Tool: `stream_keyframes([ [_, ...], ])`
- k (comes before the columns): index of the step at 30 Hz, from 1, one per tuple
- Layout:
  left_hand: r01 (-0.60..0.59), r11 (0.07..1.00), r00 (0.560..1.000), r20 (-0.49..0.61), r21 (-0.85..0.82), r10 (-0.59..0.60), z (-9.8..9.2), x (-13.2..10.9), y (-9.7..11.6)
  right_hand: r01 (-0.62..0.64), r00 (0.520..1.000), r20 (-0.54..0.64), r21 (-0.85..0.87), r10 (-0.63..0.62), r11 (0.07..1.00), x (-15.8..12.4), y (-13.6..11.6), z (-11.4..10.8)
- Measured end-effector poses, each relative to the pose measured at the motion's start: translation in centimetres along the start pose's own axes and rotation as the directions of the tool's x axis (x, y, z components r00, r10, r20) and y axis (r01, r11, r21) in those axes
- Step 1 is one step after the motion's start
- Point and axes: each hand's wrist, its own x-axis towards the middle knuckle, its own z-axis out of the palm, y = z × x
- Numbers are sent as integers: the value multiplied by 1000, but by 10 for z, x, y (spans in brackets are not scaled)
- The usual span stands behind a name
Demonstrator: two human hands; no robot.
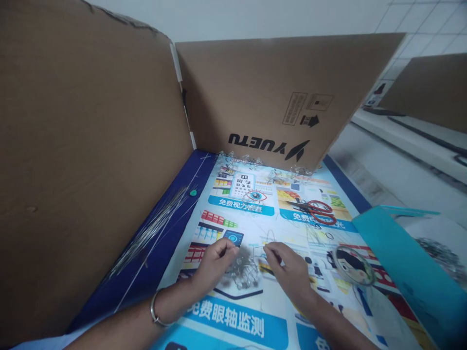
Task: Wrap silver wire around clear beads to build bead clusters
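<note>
Between both hands, just under the left fingertips: silvery tangled wire cluster, over a colourful printed sheet. Left hand: fingers narrow, thumb against fingertips; can't tell if gripping the cluster. Right hand: narrow pinch, thin wire loop beside the tips; grip unclear. Right of right hand: round dish with clear rim. Farther out: red-handled scissors; loose bundle of straight silvery wires, left; brown cardboard panel at back; turquoise box, right.
</note>
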Motion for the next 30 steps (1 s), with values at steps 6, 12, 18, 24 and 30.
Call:
stream_keyframes([
  [6,75,996,997,-18,-50,-76,-1,0,-4,-95,995,11,47,95,994,-5,-1,1],
  [12,74,995,997,-2,-74,-74,-3,2,-7,-124,992,14,153,123,980,-3,0,0],
  [18,69,997,998,2,-39,-69,-4,0,-9,-78,995,76,182,65,980,-4,-1,0],
  [24,49,999,999,1,-12,-49,-6,-1,-11,-19,996,88,183,3,983,-7,-1,0],
  [30,39,999,999,-4,5,-39,-5,-2,-9,2,996,86,169,-17,986,-6,0,3],
])
